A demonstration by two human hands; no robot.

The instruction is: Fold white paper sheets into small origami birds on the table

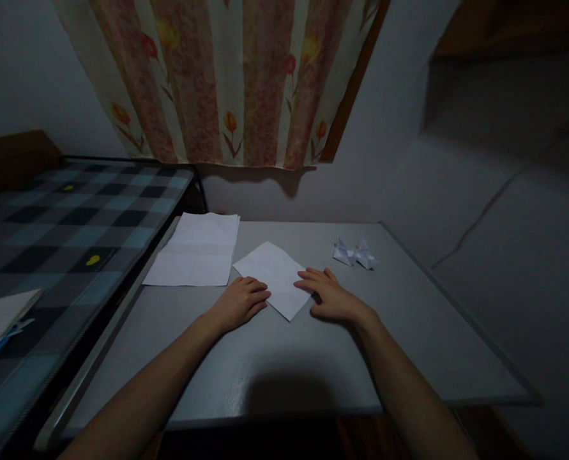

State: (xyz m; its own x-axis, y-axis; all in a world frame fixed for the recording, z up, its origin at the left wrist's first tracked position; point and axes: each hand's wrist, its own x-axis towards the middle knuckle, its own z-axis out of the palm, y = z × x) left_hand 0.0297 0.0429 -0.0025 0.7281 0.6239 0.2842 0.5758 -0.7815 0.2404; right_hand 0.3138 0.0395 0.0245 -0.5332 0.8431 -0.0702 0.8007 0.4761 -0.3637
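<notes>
A white sheet of paper (275, 271) lies on the table, turned so that one corner points toward me. Faint crease lines show on it. My left hand (244, 300) rests on its lower left edge with the fingers stretched out flat. On the right edge lies my right hand (329, 294), its fingers spread over the paper and the thumb apart on the tabletop. Neither hand grips anything. Two small folded paper figures (355, 253) with pointed tips stand beyond my right hand, side by side.
A stack of white paper (195, 252) lies at the table's back left. The grey table (313, 358) meets the wall behind and at right. To the left stands a bed (106, 211) with a checked cover, holding a paper bundle (6, 316). A tulip-patterned curtain (227, 83) hangs behind.
</notes>
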